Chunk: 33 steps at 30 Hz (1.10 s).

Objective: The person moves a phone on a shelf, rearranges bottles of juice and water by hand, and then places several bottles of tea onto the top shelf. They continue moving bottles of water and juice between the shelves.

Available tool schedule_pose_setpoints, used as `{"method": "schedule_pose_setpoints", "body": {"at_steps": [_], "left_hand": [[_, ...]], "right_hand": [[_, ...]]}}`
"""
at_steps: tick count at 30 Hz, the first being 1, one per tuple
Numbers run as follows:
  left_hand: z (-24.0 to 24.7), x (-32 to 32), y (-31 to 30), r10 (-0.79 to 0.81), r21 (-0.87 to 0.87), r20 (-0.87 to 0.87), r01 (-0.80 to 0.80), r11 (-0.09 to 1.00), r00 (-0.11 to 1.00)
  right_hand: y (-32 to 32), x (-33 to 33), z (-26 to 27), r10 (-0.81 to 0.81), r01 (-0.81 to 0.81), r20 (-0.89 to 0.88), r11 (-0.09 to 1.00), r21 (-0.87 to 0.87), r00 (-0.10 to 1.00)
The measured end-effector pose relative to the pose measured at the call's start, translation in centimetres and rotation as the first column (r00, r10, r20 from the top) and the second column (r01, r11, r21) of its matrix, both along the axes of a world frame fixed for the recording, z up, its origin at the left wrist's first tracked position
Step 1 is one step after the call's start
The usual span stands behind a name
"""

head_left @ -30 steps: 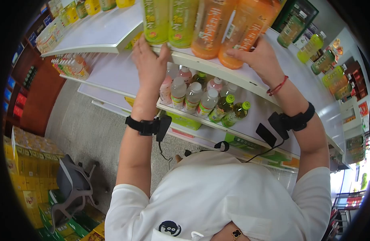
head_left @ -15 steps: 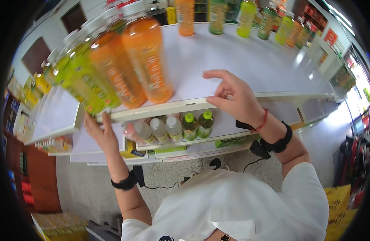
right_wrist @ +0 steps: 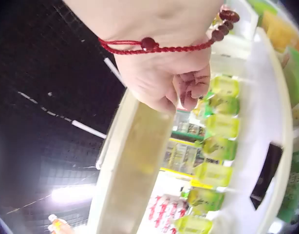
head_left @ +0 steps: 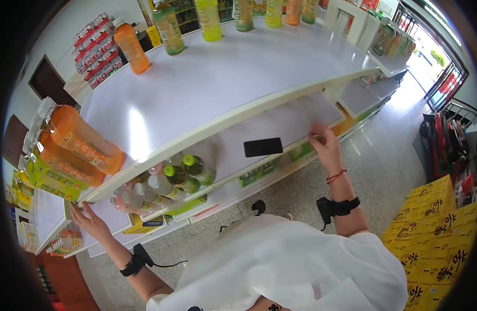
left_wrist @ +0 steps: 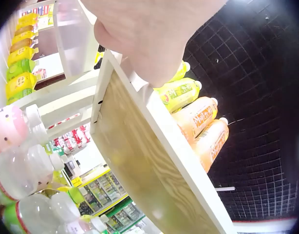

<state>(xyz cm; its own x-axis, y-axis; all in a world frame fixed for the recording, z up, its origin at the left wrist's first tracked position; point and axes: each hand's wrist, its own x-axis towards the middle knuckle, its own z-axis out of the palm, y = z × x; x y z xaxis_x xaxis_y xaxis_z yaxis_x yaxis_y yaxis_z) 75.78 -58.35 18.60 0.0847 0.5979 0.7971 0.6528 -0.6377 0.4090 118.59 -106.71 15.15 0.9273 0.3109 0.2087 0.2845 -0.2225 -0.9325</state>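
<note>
In the head view, my left hand point(head_left: 90, 220) rests at the front edge of the upper shelf point(head_left: 197, 98), just below the green drink bottles point(head_left: 54, 179). Its fingers are fairly straight. Two large orange bottles point(head_left: 90, 140) stand beside the green ones, and in the left wrist view these orange bottles point(left_wrist: 200, 117) show above the shelf edge. At the right, my right hand point(head_left: 327, 150) hovers by the front edge of the lower shelf point(head_left: 295, 122). Its fingers are loosely bent with nothing in them. A flat black rectangle point(head_left: 263, 147) lies on that lower shelf, left of the hand.
Clear-bodied bottles with white caps point(head_left: 158, 186) and green-capped bottles point(head_left: 197, 168) fill the lower shelf's left part. More bottles point(head_left: 243, 15) line the upper shelf's far edge. Yellow cartons point(head_left: 435, 233) are stacked at the right, and red-and-white packs point(head_left: 97, 49) stand at the back.
My right hand has left the orange bottle and moved rightward and down to the lower shelf. The head view has turned right. My left hand stays at the shelf edge below the green bottles.
</note>
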Motion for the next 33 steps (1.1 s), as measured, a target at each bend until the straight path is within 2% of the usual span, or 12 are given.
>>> {"method": "schedule_pose_setpoints", "body": {"at_steps": [2, 4, 6, 10, 14, 15, 16, 19, 21, 25, 28, 33], "left_hand": [[-0.4, -0.7, 0.5, 0.041, -0.004, -0.019, -0.041, 0.999, 0.999], [0.2, 0.4, -1.3, 0.079, 0.000, -0.028, -0.079, 0.997, 0.996], [1.2, 2.3, -4.0, 0.098, -0.095, 0.198, -0.081, 0.992, 0.975], [2.4, 6.8, -10.9, 0.038, -0.056, 0.265, -0.024, 0.998, 0.963], [2.2, 11.5, -16.7, -0.126, -0.070, 0.357, 0.161, 0.985, 0.925], [2.4, 12.3, -18.4, -0.151, -0.061, 0.384, 0.188, 0.980, 0.911], [2.9, 13.7, -20.8, -0.137, -0.089, 0.378, 0.183, 0.979, 0.916], [2.6, 16.1, -23.7, -0.262, -0.053, 0.396, 0.307, 0.950, 0.880], [2.9, 18.0, -25.8, -0.264, -0.071, 0.377, 0.312, 0.948, 0.888], [3.8, 22.3, -27.9, -0.380, -0.047, 0.383, 0.429, 0.902, 0.842], [5.6, 27.1, -32.1, -0.537, -0.024, 0.420, 0.600, 0.799, 0.731], [6.8, 35.4, -37.0, -0.692, 0.045, 0.330, 0.722, 0.690, 0.642]], "right_hand": [[-4.3, 1.6, -3.9, -0.063, 0.061, -0.021, 0.993, -0.097, 0.998], [-9.1, 3.3, -8.0, -0.171, 0.131, -0.203, 0.972, -0.193, 0.964], [-14.4, 4.3, -12.1, -0.282, 0.228, -0.286, 0.951, -0.209, 0.916], [-26.2, 5.3, -20.9, -0.513, 0.349, -0.438, 0.846, -0.403, 0.738], [-37.2, 4.1, -29.3, -0.563, 0.384, -0.618, 0.827, -0.411, 0.549], [-39.1, 3.5, -30.9, -0.625, 0.444, -0.617, 0.779, -0.443, 0.479], [-39.5, 2.5, -29.7, -0.619, 0.542, -0.687, 0.751, -0.376, 0.380], [-42.1, 2.5, -29.6, -0.601, 0.531, -0.743, 0.749, -0.396, 0.294], [-42.4, 2.6, -27.9, -0.584, 0.535, -0.762, 0.754, -0.382, 0.280], [-43.1, 4.3, -27.7, -0.542, 0.559, -0.764, 0.776, -0.293, 0.351], [-43.5, 5.2, -27.0, -0.486, 0.579, -0.775, 0.791, -0.195, 0.404], [-45.7, 6.5, -25.1, -0.422, 0.569, -0.775, 0.816, -0.099, 0.470]]}}
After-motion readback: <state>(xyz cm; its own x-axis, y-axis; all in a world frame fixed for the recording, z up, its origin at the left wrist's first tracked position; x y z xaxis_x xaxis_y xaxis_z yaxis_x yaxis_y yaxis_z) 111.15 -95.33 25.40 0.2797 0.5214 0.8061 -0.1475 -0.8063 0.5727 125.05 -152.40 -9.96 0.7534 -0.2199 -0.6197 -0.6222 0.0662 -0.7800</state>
